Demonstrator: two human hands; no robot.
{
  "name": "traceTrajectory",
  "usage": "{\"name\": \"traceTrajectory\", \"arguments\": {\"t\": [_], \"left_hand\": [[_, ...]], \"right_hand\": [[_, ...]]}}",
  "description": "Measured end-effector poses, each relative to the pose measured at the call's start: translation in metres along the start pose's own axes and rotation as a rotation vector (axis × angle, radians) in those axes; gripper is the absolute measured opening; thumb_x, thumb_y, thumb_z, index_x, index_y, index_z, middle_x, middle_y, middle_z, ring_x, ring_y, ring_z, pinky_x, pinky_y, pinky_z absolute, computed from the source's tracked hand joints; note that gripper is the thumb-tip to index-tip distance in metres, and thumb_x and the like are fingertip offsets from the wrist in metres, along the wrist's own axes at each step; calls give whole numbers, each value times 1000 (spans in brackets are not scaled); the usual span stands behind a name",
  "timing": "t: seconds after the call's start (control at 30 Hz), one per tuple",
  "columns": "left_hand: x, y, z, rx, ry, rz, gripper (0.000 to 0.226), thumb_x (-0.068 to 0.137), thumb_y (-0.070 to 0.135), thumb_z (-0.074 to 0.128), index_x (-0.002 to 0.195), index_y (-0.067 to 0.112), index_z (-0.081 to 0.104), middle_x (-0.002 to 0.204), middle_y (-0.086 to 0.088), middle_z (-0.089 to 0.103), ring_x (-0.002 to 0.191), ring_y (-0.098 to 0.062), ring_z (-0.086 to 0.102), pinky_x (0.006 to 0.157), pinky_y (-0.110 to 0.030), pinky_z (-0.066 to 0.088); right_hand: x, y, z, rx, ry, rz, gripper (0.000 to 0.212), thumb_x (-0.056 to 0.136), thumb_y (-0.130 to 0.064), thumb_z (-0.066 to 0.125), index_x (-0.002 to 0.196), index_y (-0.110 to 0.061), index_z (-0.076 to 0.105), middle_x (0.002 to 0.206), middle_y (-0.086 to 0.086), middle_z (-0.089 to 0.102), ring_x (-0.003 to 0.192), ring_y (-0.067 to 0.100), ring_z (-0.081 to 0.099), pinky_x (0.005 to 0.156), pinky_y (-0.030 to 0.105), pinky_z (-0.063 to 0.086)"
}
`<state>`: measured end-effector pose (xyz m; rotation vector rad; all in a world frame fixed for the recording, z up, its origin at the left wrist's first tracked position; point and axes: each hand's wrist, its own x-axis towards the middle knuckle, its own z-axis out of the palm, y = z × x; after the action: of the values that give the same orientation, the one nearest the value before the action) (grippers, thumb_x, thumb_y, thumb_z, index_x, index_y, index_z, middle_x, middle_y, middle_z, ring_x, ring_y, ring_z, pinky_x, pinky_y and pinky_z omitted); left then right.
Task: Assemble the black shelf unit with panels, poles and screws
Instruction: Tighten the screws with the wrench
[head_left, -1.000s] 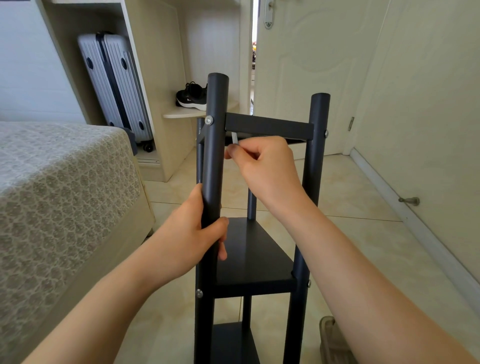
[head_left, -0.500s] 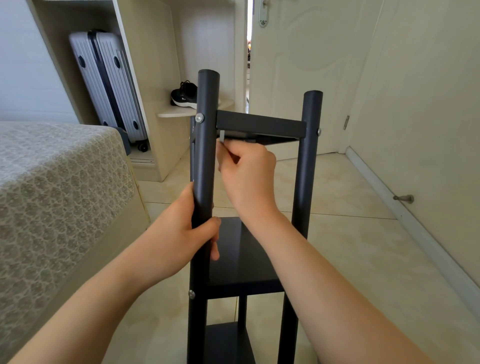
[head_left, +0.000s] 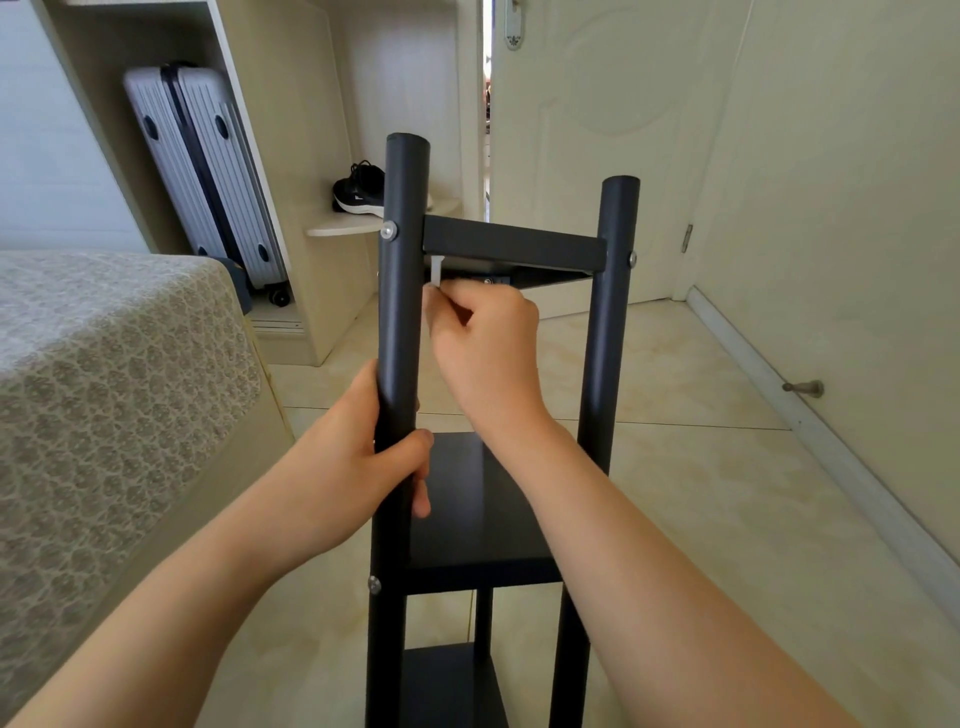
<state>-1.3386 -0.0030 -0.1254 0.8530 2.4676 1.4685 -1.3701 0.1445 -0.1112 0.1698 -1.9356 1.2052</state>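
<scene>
Tiled floor (head_left: 701, 493), with a bed (head_left: 104, 389) in a patterned cover at left and a cream door (head_left: 587, 130) ajar at the back.

Black shelf unit (head_left: 519, 577): stands upright on the floor, centre of my view, between the bed and the right wall. I count 2 near poles, left pole (head_left: 402, 312) and right pole (head_left: 610, 322), and 3 panels: top panel (head_left: 514, 244), middle panel (head_left: 467, 509), bottom panel (head_left: 447, 686).

Grey suitcase (head_left: 208, 171): upright in the wardrobe niche.

Left hand (head_left: 358, 462): fingers and thumb wrapped round the left pole, between the top and middle panels.

Right hand (head_left: 483, 343): curled, pinching a small pale key (head_left: 435, 270) that points up under the top panel, just beside the left pole.

Black sneaker (head_left: 361, 189): on a low shelf behind the unit.

I see 3 silver screw heads; the top-left screw (head_left: 388, 229) sits in the left pole, level with the top panel.
</scene>
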Motion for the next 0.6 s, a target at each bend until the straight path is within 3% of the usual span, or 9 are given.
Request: {"name": "traceTrajectory", "arguments": {"t": [0.17,0.3,0.43,0.6], "left_hand": [[-1,0,2,0,-15,12,28,99,11,54,101,36,40,68,-8,70,64,-19,72,56,-16,49],[-3,1,2,-7,-17,6,29,99,13,54,102,38,40,69,-7,70,65,-19,72,61,-19,52],[-3,1,3,-8,-16,0,24,98,13,54,103,33,39,68,-7,70,64,-20,72,60,-21,52],[-4,3,5,3,-24,17,29,99,13,54,107,37,39,70,-8,71,65,-19,72,64,-23,51]], "right_hand": [[0,-4,-20,0,-136,74,34,93,-9,59,63,6,61,46,1,42,46,8,40,50,16,34],[0,-7,-33,-22,-207,114,32,92,-9,60,65,8,62,46,2,41,47,9,37,53,19,37],[0,-13,-42,13,-234,108,29,90,-9,61,70,12,63,51,17,46,50,21,42,57,22,45],[2,-18,-43,-16,-225,102,34,91,-8,62,61,8,58,44,-5,37,45,6,38,56,24,42]]}}
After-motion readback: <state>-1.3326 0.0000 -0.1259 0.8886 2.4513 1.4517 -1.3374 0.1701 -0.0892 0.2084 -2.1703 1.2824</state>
